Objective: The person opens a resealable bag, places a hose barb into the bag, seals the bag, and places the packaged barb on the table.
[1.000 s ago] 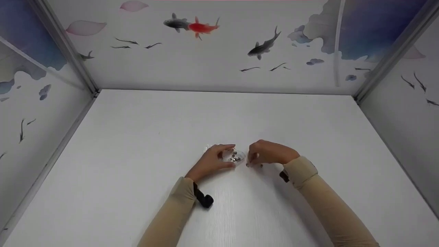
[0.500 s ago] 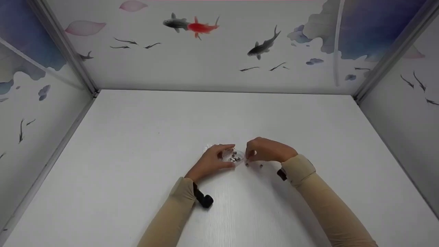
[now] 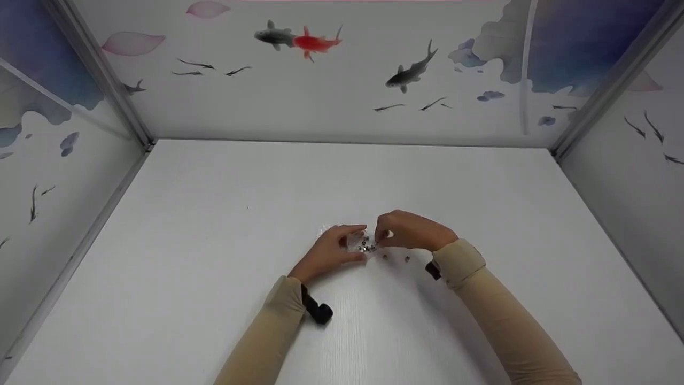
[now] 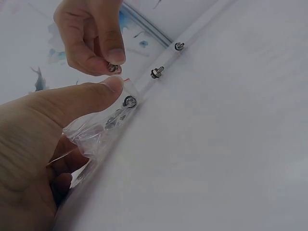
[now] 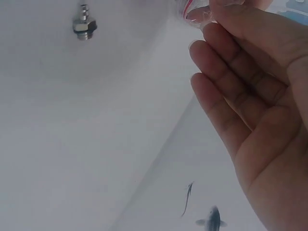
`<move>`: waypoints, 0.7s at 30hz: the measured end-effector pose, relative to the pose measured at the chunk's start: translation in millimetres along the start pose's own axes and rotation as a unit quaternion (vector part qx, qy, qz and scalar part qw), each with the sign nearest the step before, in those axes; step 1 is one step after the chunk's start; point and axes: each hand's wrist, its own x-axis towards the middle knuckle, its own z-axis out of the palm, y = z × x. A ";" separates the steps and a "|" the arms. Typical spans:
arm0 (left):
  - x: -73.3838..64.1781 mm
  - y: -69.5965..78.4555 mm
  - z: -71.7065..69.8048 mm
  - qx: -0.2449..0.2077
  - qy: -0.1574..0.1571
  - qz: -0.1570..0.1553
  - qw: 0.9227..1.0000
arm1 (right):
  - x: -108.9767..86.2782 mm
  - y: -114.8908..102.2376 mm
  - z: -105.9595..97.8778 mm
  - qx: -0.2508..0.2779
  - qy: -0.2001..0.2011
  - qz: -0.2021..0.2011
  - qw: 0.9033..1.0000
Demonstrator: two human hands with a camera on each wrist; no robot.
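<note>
Just right of centre in the head view, right hand (image 3: 411,231) at the bag mouth, pinching one small metal fitting (image 4: 113,68) between thumb and fingers. Left hand (image 3: 328,248) grips the clear bag (image 4: 96,139) — thumb along the rim, fingers curled round the far side. Several bagged fittings (image 3: 366,248) at mid-frame. Two loose fittings (image 4: 157,72) on the white table (image 3: 214,203), just right of the bag in the head view. Tan sleeves (image 3: 262,337) run to the bottom edge — fish-print walls (image 3: 320,107) across the top.
</note>
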 end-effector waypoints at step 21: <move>0.1 0.7 -0.4 0.002 0.003 -0.002 1.000 | 5.1 -3.2 -1.2 -0.001 0.034 -0.023 0.999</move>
